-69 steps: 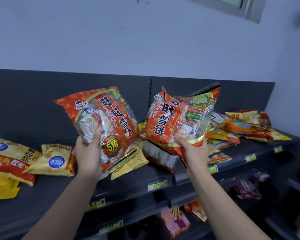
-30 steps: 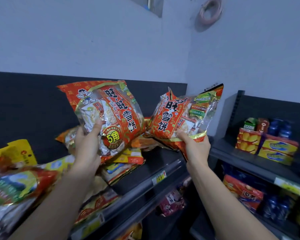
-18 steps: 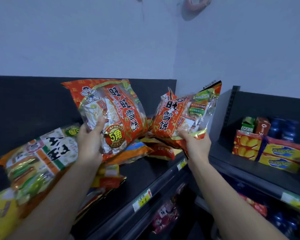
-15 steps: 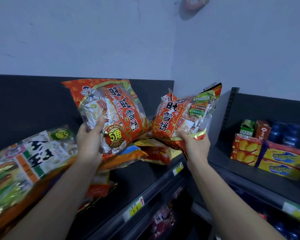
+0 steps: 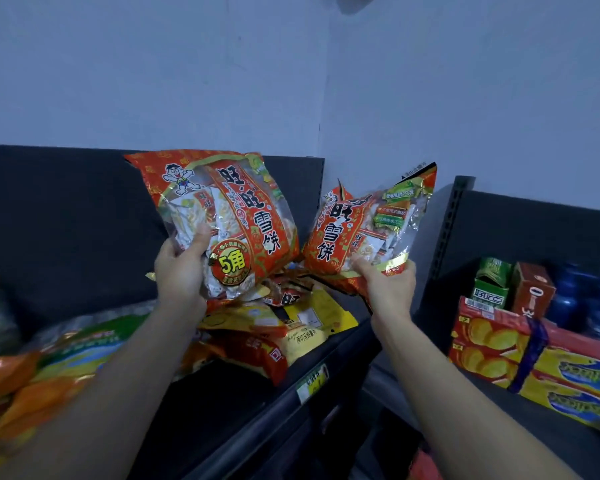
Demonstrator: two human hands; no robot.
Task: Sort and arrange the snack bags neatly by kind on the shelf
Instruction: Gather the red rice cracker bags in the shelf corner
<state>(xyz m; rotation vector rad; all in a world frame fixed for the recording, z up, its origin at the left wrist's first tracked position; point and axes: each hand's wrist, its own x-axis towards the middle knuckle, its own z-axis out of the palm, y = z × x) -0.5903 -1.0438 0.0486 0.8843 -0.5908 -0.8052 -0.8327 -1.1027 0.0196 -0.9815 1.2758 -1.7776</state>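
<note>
My left hand point(image 5: 181, 275) grips the lower left corner of a red rice-cracker bag point(image 5: 229, 216) with a cartoon boy and a yellow "5" badge. My right hand point(image 5: 390, 289) grips the bottom edge of a second red rice-cracker bag point(image 5: 364, 230) of the same kind, tilted to the right. Both bags are held up in the air above the right end of the dark shelf point(image 5: 243, 403). Under them lies a loose pile of yellow and red snack bags point(image 5: 274, 337). Green and orange bags point(image 5: 49, 368) lie blurred at the left.
A second dark shelf unit point(image 5: 534, 230) stands at right angles on the right. It carries red and yellow biscuit boxes point(image 5: 534, 362), a green carton point(image 5: 492, 285), a brown carton point(image 5: 534, 292) and blue bottles point(image 5: 589, 306). A pale wall corner rises behind. Price tags point(image 5: 312, 382) line the shelf edge.
The view has swung right along the shelf to its corner end. Both hands keep the two red bags raised; the pile of yellow bags has come under them.
</note>
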